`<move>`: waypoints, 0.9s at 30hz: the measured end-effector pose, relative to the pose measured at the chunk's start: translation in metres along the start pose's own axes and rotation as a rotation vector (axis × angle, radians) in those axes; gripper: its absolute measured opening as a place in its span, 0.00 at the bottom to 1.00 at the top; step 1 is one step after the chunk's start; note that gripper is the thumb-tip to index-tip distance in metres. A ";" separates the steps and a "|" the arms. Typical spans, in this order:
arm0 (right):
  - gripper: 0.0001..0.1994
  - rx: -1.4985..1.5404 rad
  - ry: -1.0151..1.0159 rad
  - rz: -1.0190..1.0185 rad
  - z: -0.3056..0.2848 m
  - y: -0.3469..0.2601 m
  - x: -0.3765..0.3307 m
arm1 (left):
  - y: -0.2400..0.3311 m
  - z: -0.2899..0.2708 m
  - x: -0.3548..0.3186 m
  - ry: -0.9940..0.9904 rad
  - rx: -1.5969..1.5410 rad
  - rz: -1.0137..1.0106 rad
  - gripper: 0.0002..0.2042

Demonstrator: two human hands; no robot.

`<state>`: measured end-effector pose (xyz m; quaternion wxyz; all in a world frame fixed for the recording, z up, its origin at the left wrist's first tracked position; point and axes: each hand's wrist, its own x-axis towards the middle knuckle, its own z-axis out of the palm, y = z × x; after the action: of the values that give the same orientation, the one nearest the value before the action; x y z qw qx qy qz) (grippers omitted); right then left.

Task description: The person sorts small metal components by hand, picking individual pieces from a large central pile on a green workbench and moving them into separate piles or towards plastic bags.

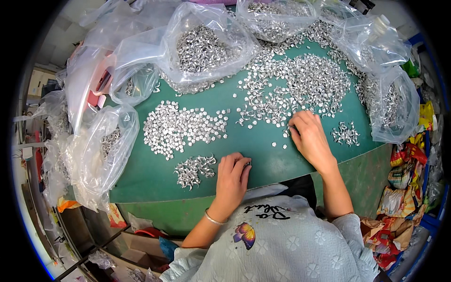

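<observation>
at the near edge of the wide heap of silver metal pieces (318, 82) on the green table (268, 167), a light fingertip pinch on one piece at a time would likely work best, curved ones being teased apart before lifting so that neighbours do not drag along. the right hand (308, 138) is there, fingers bent down toward the table; whether they grasp a piece cannot be told. left of that heap and closer to the person, the left hand (231, 177) is loosely curled, thumb beside the bent fingers, its hold unclear; both forearms slant inward.
</observation>
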<state>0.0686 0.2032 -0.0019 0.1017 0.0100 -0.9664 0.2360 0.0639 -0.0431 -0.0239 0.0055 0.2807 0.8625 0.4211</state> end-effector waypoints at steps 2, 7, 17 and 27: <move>0.06 0.045 0.015 0.029 -0.001 0.002 -0.004 | -0.001 0.000 0.000 0.002 -0.007 0.001 0.12; 0.05 0.078 -0.024 0.057 0.002 -0.010 -0.006 | -0.001 0.000 -0.001 0.006 0.007 0.022 0.11; 0.06 0.017 -0.145 -0.059 -0.004 -0.006 0.001 | -0.003 0.004 -0.001 0.031 0.022 0.015 0.12; 0.05 -0.135 0.178 0.275 -0.048 0.047 -0.043 | -0.001 0.003 -0.001 0.031 0.039 0.023 0.11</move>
<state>0.1166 0.2657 0.0103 0.1542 -0.1501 -0.9594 0.1823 0.0649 -0.0415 -0.0268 -0.0179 0.2841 0.8672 0.4087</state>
